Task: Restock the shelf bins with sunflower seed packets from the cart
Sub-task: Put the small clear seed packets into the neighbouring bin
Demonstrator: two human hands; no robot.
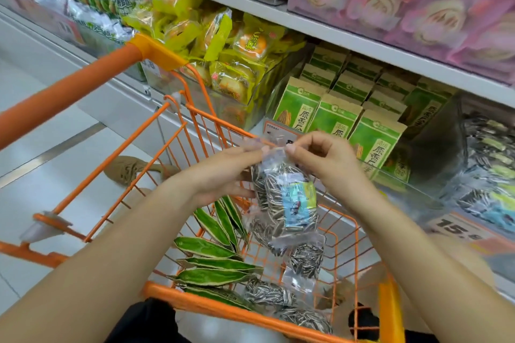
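Note:
A clear packet of striped sunflower seeds (289, 200) with a blue label hangs above the orange cart (245, 312). My left hand (223, 172) and my right hand (323, 159) both pinch its top edge. More clear seed packets (306, 259) and several green paper packets (214, 250) lie in the cart. On the shelf to the right, a clear bin (485, 175) holds the same striped seed packets. Beside it stand rows of green paper seed bags (337, 117).
The cart's orange handle (69, 92) runs across the left. Yellow snack packs (223, 44) fill the shelf bin further left. Pink boxes (418, 3) sit on the shelf above. A price tag (457, 231) hangs on the shelf edge. A shoe (133, 167) shows on the floor.

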